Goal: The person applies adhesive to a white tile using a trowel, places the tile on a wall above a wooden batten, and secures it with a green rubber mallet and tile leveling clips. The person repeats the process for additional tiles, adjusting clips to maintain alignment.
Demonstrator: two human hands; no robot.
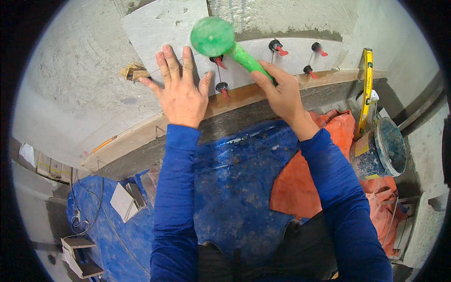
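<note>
My right hand (280,95) is closed round the handle of a green mallet (213,36). Its round head is slightly blurred and lies in front of the light grey wall tiles. Fingers spread, my left hand (182,91) rests flat on the tile (174,30) left of the mallet head. Black tile levelling clips with red handles (222,89) sit along the joints of the lower tile row (291,52). One clip is partly behind the mallet. A wooden batten (239,96) runs under the tiles.
A yellow spirit level (366,89) leans at the right beside a dirty bucket (392,145). Orange cloth (300,183) and blue sheeting (235,174) cover the floor. Tile pieces (124,203) and a cable (101,202) lie at the left. A pencil (104,144) rests on the batten.
</note>
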